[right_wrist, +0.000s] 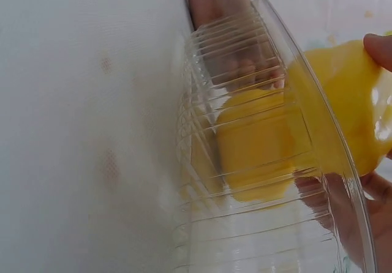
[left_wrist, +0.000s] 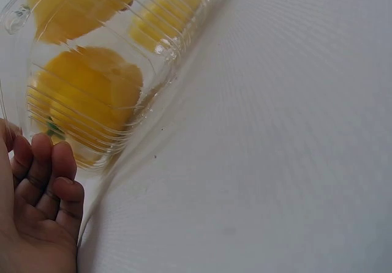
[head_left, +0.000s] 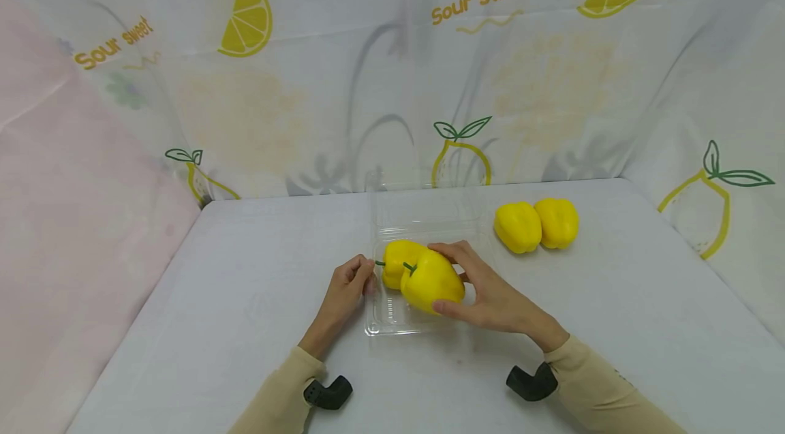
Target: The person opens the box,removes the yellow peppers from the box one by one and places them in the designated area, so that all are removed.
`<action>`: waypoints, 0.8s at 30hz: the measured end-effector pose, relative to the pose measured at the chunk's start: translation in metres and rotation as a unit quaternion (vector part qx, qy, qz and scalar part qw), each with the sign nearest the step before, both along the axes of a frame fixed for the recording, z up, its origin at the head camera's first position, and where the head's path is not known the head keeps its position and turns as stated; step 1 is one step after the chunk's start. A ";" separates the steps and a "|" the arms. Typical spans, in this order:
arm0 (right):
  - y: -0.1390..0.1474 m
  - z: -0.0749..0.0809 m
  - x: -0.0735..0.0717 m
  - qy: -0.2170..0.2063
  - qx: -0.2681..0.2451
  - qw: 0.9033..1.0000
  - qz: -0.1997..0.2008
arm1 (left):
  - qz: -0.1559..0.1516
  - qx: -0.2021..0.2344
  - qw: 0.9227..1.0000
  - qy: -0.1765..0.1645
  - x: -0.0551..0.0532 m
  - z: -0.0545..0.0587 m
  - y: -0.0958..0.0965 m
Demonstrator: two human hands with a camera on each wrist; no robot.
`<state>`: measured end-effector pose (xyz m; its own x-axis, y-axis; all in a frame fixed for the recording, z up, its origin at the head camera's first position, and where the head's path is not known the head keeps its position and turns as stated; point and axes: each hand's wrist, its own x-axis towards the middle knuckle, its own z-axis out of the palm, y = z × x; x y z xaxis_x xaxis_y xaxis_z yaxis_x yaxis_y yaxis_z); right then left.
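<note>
A clear plastic clamshell box (head_left: 381,325) lies with its lid (head_left: 423,206) folded back. My left hand (head_left: 345,292) pinches the box's left rim, fingers curled against the ribbed wall in the left wrist view. Inside, at the left, lies a yellow bell pepper (head_left: 394,258) whose green stem points at the left hand. My right hand (head_left: 499,298) grips a second yellow bell pepper (head_left: 434,284), thumb in front and fingers behind. In the right wrist view this held pepper (right_wrist: 343,95) shows above the rim of the box, overlapping the first one.
Two more yellow bell peppers (head_left: 518,227) sit side by side toward the back right of the white table (head_left: 264,270). A fabric backdrop (head_left: 343,80) printed with lemons rises behind the table. Dark curved pieces (head_left: 532,381) are worn at both wrists.
</note>
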<state>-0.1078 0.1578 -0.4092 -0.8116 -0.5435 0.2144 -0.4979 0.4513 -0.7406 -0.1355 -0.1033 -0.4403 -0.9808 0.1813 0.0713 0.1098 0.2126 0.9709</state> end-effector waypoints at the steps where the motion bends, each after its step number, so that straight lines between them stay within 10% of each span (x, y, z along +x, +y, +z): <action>1: 0.000 0.000 0.000 0.000 0.001 1.000 -0.003 | 0.001 0.001 1.000 0.002 0.000 0.000 0.000; 24: 0.007 0.005 -0.002 -0.024 0.001 0.999 -0.033 | -0.004 -0.002 1.000 0.003 0.000 0.001 0.000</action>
